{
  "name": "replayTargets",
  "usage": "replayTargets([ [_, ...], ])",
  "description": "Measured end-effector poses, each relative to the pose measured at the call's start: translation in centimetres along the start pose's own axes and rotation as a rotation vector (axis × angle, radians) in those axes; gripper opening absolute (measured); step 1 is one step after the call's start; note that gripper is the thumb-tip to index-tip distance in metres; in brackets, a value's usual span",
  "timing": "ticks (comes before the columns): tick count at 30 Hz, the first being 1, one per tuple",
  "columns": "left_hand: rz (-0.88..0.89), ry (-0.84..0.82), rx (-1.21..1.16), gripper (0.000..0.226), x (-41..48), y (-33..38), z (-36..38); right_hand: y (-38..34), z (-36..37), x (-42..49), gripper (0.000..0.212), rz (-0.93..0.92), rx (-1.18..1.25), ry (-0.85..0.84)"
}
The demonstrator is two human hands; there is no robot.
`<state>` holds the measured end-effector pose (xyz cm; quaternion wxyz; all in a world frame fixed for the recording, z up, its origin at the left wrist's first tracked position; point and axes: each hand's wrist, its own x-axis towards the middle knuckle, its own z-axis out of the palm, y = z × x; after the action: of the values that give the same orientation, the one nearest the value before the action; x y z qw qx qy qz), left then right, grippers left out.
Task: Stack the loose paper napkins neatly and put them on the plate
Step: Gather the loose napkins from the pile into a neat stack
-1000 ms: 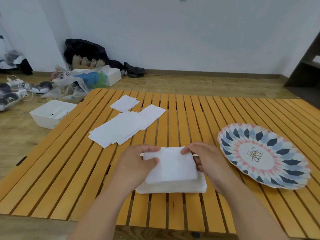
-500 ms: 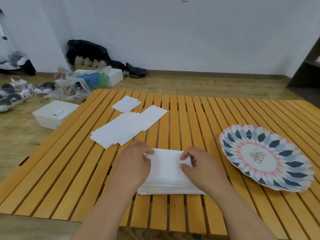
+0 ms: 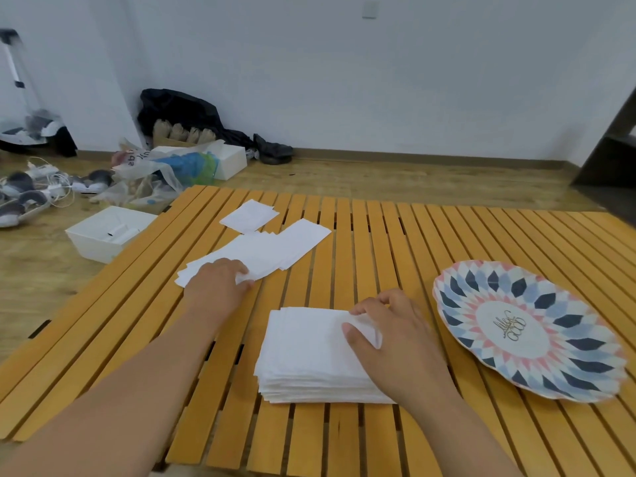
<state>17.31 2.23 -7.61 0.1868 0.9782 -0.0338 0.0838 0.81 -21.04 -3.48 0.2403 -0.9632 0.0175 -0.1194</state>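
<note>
Fingers [image 3: 358,333] of the right hand [image 3: 395,342] pinch the top sheet's corner on the near stack [image 3: 303,352], just beside the plate [image 3: 530,332] on the counter [image 3: 395,242]. Farther out, the left hand [image 3: 215,287] grips the edge of the loose napkins [image 3: 261,253]. Best to draw one sheet only and square its edges onto the stack.
</note>
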Motion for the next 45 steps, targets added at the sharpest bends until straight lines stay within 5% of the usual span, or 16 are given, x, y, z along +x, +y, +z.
replayTargets([
  [9,-0.18,0.027,-0.335,0.029,0.0,-0.2,-0.1,0.3,0.3,-0.2,0.031,-0.01,-0.007,-0.121],
  [19,-0.073,0.089,-0.177,0.016,-0.1,-0.9,0.8,-0.1,0.2,-0.3,0.035,-0.002,-0.045,-0.166],
  [27,-0.039,0.41,-0.599,0.012,-1.9,2.5,-4.4,-0.1,0.1,0.0,0.037,-0.003,0.01,-0.104],
  [32,-0.243,0.155,-1.335,0.022,-8.4,7.6,-10.1,-1.7,-1.0,0.3,0.05,0.131,0.554,-0.004],
  [35,-0.321,-0.094,-1.619,0.024,-11.8,9.1,-10.4,-2.4,-1.9,0.3,0.05,0.281,1.088,-0.172],
  [39,-0.343,-0.175,-1.382,0.026,-12.7,9.8,-8.2,-2.5,-3.1,-0.4,0.038,0.252,1.458,-0.302],
  [45,-0.27,-0.198,-1.108,0.019,-11.8,9.4,-6.3,-1.8,-2.9,-0.3,0.066,0.35,1.157,-0.25],
])
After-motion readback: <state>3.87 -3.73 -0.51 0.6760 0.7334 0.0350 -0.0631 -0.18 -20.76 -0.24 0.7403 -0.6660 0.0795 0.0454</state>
